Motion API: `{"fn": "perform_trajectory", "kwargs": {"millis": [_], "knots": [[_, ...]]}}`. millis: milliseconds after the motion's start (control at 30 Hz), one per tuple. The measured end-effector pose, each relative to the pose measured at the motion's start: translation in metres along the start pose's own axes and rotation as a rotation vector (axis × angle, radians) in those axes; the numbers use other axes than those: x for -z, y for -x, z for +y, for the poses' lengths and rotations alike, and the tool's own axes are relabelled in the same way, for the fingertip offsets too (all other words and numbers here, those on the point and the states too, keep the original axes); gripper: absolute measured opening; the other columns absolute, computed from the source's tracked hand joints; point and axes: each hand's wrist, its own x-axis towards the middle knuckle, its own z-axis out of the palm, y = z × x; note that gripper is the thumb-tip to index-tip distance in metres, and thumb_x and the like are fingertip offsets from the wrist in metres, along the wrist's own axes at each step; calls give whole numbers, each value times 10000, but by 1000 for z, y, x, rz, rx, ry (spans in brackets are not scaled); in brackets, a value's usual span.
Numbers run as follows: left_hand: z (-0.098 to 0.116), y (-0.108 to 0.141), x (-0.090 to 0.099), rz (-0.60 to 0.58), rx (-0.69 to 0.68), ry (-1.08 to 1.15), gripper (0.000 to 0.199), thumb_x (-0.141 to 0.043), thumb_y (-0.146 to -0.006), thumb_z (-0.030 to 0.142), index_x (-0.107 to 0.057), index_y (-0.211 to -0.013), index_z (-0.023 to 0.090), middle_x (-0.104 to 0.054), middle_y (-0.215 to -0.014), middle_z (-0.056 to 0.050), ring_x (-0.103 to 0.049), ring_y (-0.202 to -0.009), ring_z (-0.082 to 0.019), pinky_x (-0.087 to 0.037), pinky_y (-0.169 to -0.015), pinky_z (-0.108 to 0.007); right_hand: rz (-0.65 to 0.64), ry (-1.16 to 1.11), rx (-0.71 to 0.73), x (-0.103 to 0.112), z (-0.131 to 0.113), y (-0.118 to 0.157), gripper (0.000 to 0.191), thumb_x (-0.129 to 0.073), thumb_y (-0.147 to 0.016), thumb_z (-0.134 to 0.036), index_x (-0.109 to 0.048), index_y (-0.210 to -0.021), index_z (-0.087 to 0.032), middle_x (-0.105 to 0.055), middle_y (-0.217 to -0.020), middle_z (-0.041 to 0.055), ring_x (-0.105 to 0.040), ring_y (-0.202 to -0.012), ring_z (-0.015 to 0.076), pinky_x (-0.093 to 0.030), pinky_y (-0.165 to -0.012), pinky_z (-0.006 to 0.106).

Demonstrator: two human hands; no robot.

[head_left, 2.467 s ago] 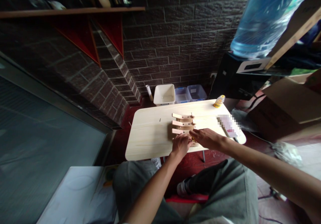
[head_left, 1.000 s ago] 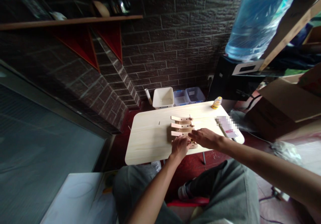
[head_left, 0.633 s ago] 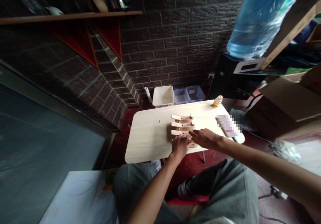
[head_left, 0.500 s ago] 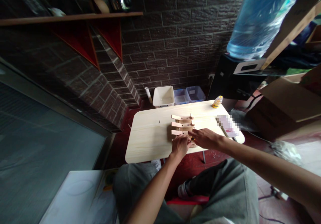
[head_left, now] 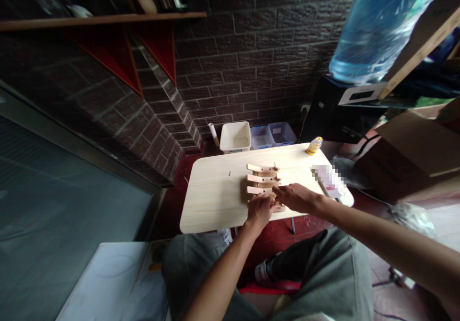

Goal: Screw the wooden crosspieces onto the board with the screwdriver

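On the pale wooden table [head_left: 212,196] lies a wooden assembly [head_left: 262,179] made of several angled slats in a row, with dark round spots on them and small upright bits at their right ends. My left hand [head_left: 260,209] is closed at its near end, fingers bent around the nearest wooden part. Beside it, my right hand [head_left: 295,197] is closed too, its fingertips meeting the left fingertips over the right end of that part. Whatever small thing lies between the fingertips is hidden. A thin dark piece like a screw [head_left: 229,173] rests on the table to the left.
A small yellow-and-clear bottle [head_left: 314,146] stands at the far right corner. A blurred-out sheet [head_left: 331,182] lies near the right edge. Behind the table are a white bin [head_left: 235,137] and blue clear bins [head_left: 282,134]. A water dispenser [head_left: 336,115] stands at the right.
The view has shifted slightly. Both hands stay at the near end of the wooden assembly, with only small finger movement.
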Motion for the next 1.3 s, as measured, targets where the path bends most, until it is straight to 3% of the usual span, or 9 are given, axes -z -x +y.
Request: {"fn": "perform_trajectory", "kwargs": {"millis": [100, 300, 533, 733, 867, 1167, 1300], "knots": [[1, 0, 1, 10, 2, 13, 156, -744, -814, 289, -660, -920, 211, -707, -954, -42, -637, -979, -222, -465, -873, -352, 12, 32, -23, -2, -1, 3, 292, -387, -954, -167, -563, -1177, -98, -673, -843, 116, -630, -668, 197, -343, -507, 285], [3, 0, 5, 10, 14, 32, 179, -773, -785, 292, -671, -904, 204, -706, -935, -45, -644, -957, -216, -473, -846, -336, 70, -2, 28, -6, -1, 11, 306, -385, -985, -261, -552, -1217, -151, -636, -1085, 137, -628, -815, 188, -403, -588, 272], [1, 1, 2, 28, -13, 26, 156, -760, -796, 275, -664, -894, 203, -706, -945, -45, -646, -933, -215, -481, -833, -342, 51, -38, 60, -5, -2, 9, 279, -364, -987, -187, -549, -1195, -162, -632, -1042, 113, -614, -784, 164, -401, -619, 272], [3, 0, 3, 36, -9, 12, 164, -768, -786, 266, -656, -885, 199, -710, -934, -46, -650, -943, -222, -479, -838, -346, 54, -2, 32, -6, -2, 6, 252, -373, -978, -190, -542, -1156, -132, -644, -991, 115, -587, -666, 155, -360, -527, 280], [4, 0, 6, 29, 3, 16, 175, -775, -779, 275, -660, -888, 203, -714, -936, -41, -651, -950, -226, -478, -838, -348, 80, 31, 37, -7, -3, 7, 268, -351, -986, -196, -558, -1140, -124, -644, -995, 132, -589, -700, 171, -359, -499, 279], [6, -1, 9, -12, 30, 33, 172, -769, -786, 298, -668, -893, 208, -713, -948, -42, -643, -962, -222, -473, -843, -341, 129, -4, 45, -10, 0, 13, 327, -436, -955, -245, -535, -1256, -168, -613, -1129, 143, -606, -869, 188, -465, -650, 275], [5, -1, 8, -32, 33, 33, 159, -767, -787, 279, -659, -876, 203, -706, -941, -46, -640, -953, -220, -469, -837, -336, 85, -13, 61, -1, 2, 11, 285, -442, -936, -184, -565, -1193, -172, -634, -1053, 116, -622, -831, 177, -445, -666, 272]]}}
